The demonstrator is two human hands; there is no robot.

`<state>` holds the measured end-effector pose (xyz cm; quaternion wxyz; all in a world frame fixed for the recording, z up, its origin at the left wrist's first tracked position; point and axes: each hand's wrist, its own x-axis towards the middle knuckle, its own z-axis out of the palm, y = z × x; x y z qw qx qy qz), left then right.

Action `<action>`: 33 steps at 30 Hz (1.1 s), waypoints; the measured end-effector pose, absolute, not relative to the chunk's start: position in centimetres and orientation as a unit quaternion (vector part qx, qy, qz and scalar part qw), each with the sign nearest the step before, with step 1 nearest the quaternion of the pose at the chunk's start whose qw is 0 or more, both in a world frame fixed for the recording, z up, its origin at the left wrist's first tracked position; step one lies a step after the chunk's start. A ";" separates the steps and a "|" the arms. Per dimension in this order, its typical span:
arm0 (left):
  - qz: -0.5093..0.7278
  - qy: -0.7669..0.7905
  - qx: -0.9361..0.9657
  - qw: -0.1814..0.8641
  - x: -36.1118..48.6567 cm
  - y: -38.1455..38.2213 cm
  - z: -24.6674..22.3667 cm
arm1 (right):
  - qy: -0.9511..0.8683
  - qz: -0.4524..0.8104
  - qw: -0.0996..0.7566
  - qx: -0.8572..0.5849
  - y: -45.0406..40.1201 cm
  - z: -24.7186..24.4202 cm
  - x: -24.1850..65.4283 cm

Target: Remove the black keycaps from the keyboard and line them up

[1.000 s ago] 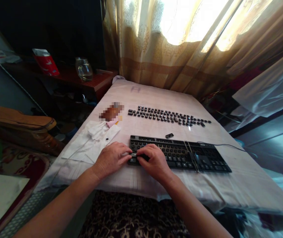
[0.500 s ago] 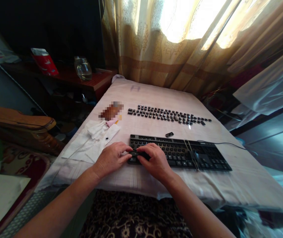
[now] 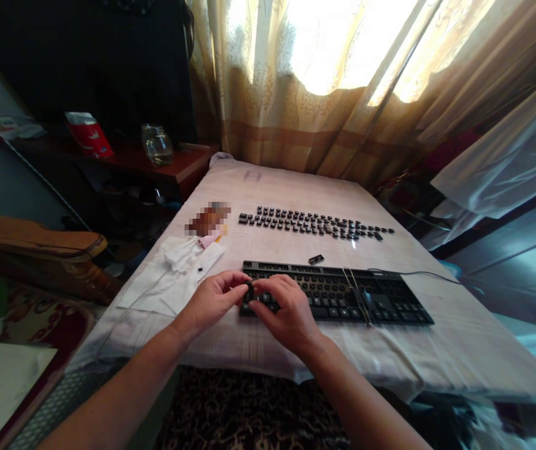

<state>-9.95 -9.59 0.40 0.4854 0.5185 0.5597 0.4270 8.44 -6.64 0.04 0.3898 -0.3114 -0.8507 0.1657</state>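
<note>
A black keyboard lies near the front of the table, many of its keycaps off. Above its left end, my left hand pinches a small black keycap between thumb and fingertips. My right hand is curled close beside it, fingertips at the keycap's right side; whether they grip it too is hard to see. Behind the keyboard, loose keycaps are laid out in rows. A wire keycap puller rests across the keyboard's right part.
A longer black piece lies just behind the keyboard. White tissues are at the left, with one small keycap on them. The keyboard cable runs right. A glass mug and red packet stand on the side cabinet.
Both hands were down at the keyboard's lower left; now the keycap is raised and tilted up between the fingertips. The camera view has shifted slightly.
</note>
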 end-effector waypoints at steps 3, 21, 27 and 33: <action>0.403 0.540 0.548 0.495 -10.0 -9.2 0.7 | -0.878 0.141 0.355 -0.289 -6.1 0.5 9.0; 0.267 0.611 0.689 0.284 -10.7 -9.1 -0.3 | -0.870 0.172 0.273 -0.374 -5.3 -1.4 9.1; 0.237 0.596 0.738 0.209 -10.8 -9.4 -0.8 | -0.868 0.164 0.262 -0.389 -5.4 -1.5 9.0; 0.225 0.602 0.737 0.209 -10.7 -9.5 -1.2 | -0.863 0.187 0.242 -0.402 -5.3 -1.1 8.8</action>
